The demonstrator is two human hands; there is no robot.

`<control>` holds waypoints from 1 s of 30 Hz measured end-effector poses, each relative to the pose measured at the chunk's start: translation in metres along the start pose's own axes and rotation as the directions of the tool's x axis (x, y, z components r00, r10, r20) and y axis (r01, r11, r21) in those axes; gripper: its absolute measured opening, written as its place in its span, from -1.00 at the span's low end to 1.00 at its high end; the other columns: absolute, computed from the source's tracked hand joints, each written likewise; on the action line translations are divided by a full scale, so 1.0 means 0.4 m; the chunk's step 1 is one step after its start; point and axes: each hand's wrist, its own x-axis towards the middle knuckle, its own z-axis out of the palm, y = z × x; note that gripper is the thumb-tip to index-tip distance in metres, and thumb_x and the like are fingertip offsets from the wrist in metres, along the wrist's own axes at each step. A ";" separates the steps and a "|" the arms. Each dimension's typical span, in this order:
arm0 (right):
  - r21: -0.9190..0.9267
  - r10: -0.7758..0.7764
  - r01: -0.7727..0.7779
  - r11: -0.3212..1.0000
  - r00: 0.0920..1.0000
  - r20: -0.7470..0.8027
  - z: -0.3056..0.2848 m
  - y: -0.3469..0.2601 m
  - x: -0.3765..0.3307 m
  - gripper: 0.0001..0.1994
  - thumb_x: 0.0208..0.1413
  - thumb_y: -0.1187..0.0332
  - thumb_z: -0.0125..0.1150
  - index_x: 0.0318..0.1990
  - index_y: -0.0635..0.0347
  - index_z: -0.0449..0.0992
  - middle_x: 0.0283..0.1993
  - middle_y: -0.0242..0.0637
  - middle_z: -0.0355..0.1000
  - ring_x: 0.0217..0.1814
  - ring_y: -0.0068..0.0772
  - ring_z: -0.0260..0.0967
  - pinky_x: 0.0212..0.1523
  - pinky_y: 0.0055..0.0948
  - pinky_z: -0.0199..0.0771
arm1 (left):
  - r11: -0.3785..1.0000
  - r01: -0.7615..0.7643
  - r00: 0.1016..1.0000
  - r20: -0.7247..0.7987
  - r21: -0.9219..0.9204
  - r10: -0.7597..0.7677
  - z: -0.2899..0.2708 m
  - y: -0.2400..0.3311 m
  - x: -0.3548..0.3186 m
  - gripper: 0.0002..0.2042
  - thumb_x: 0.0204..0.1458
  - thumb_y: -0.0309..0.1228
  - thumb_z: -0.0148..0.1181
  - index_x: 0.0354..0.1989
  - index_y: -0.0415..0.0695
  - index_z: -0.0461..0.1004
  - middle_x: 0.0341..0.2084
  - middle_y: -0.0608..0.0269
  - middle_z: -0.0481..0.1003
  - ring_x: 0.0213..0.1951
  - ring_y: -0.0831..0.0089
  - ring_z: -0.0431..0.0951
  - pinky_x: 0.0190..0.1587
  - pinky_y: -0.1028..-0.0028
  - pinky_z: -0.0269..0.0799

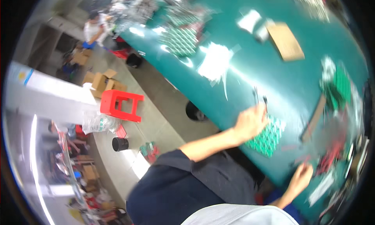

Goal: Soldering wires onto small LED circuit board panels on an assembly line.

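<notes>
Head view, tilted and partly blurred: a person works at a long green table (pixel 222 6), both bare hands at its near side. The left hand (pixel 252 121) reaches over a green patterned sheet (pixel 269 141), which lies near the table's edge, partly covered by that hand. The left fingers are bunched together; two slender dark-tipped pieces (pixel 265 100) show just beyond them, but I cannot tell whether they are grasped. The right hand (pixel 300 178) is nearer the lower right, fingers curled, close to a blurred red bundle (pixel 332 154); whether it grips anything cannot be told. Farther along the table lie a white plastic pile (pixel 215 62), a green patterned stack (pixel 179 41) and a brown cardboard piece (pixel 287 43). At the right, a brown strip (pixel 314 117) lies beside a green bundle (pixel 342 86). On the floor at left stand a red plastic stool (pixel 121 103) and opened cardboard boxes (pixel 99 82); beyond them is another person (pixel 93 29) in a white top.
</notes>
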 end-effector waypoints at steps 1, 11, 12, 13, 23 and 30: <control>0.094 0.053 -0.050 0.994 0.998 -0.031 0.005 -0.003 -0.004 -0.84 0.22 0.36 0.11 -0.23 0.30 0.41 -0.33 -0.19 0.34 -0.34 -0.27 0.29 -0.29 -0.34 0.35 | 0.999 -0.028 1.000 -0.004 -0.023 0.028 -0.011 -0.004 -0.013 -0.71 0.00 -0.32 0.25 -0.28 -0.14 0.24 -0.54 0.17 0.43 -0.45 0.13 0.52 -0.39 0.22 0.44; 0.730 0.080 -0.028 0.683 0.996 -0.037 0.051 -0.157 0.037 -0.83 0.27 0.27 0.10 -0.34 0.10 0.36 -0.62 -0.55 0.20 -0.65 -0.79 0.03 -0.65 -0.69 -0.01 | 0.932 -0.361 0.931 -0.054 0.001 0.361 -0.028 -0.025 -0.005 -0.78 -0.03 -0.47 0.23 -0.33 -0.16 0.26 -0.41 0.14 0.32 -0.33 0.12 0.44 -0.33 0.22 0.40; 0.792 0.085 -0.096 0.603 0.995 0.056 0.057 -0.175 0.038 -0.83 0.27 0.28 0.10 -0.34 0.10 0.35 -0.67 -0.56 0.18 -0.71 -0.78 0.02 -0.69 -0.69 -0.02 | 0.932 -0.362 0.930 -0.068 0.009 0.362 -0.028 -0.028 0.000 -0.78 -0.03 -0.47 0.23 -0.33 -0.16 0.26 -0.41 0.14 0.32 -0.33 0.12 0.44 -0.33 0.22 0.40; 0.831 0.074 -0.083 0.551 0.996 0.050 0.084 -0.177 0.039 -0.83 0.26 0.28 0.12 -0.35 0.09 0.35 -0.72 -0.56 0.17 -0.77 -0.77 0.00 -0.75 -0.67 -0.03 | 0.919 -0.395 0.918 -0.046 0.002 0.395 -0.029 -0.032 0.004 -0.78 -0.02 -0.47 0.23 -0.33 -0.16 0.26 -0.41 0.15 0.31 -0.33 0.13 0.44 -0.33 0.22 0.40; 0.841 0.029 -0.403 0.361 0.906 0.421 0.013 -0.297 -0.043 -0.78 0.22 0.40 0.10 -0.48 0.19 0.32 -0.67 -0.49 0.20 -0.75 -0.74 0.06 -0.74 -0.70 0.05 | 0.741 -0.662 0.737 0.084 -0.111 0.671 -0.094 -0.031 -0.017 -0.83 -0.05 -0.45 0.24 -0.37 -0.14 0.35 -0.44 0.20 0.30 -0.38 0.21 0.42 -0.36 0.27 0.41; 0.782 -0.210 -0.498 0.374 0.776 0.595 0.001 -0.447 0.002 -0.79 0.27 0.39 0.06 -0.43 0.26 0.43 -0.64 -0.52 0.23 -0.68 -0.73 0.12 -0.66 -0.63 0.10 | 0.624 -0.734 0.666 -0.105 -0.268 0.738 -0.118 0.019 -0.046 -0.89 -0.14 -0.48 0.29 -0.38 -0.11 0.56 -0.43 0.25 0.54 -0.41 0.30 0.58 -0.36 0.41 0.52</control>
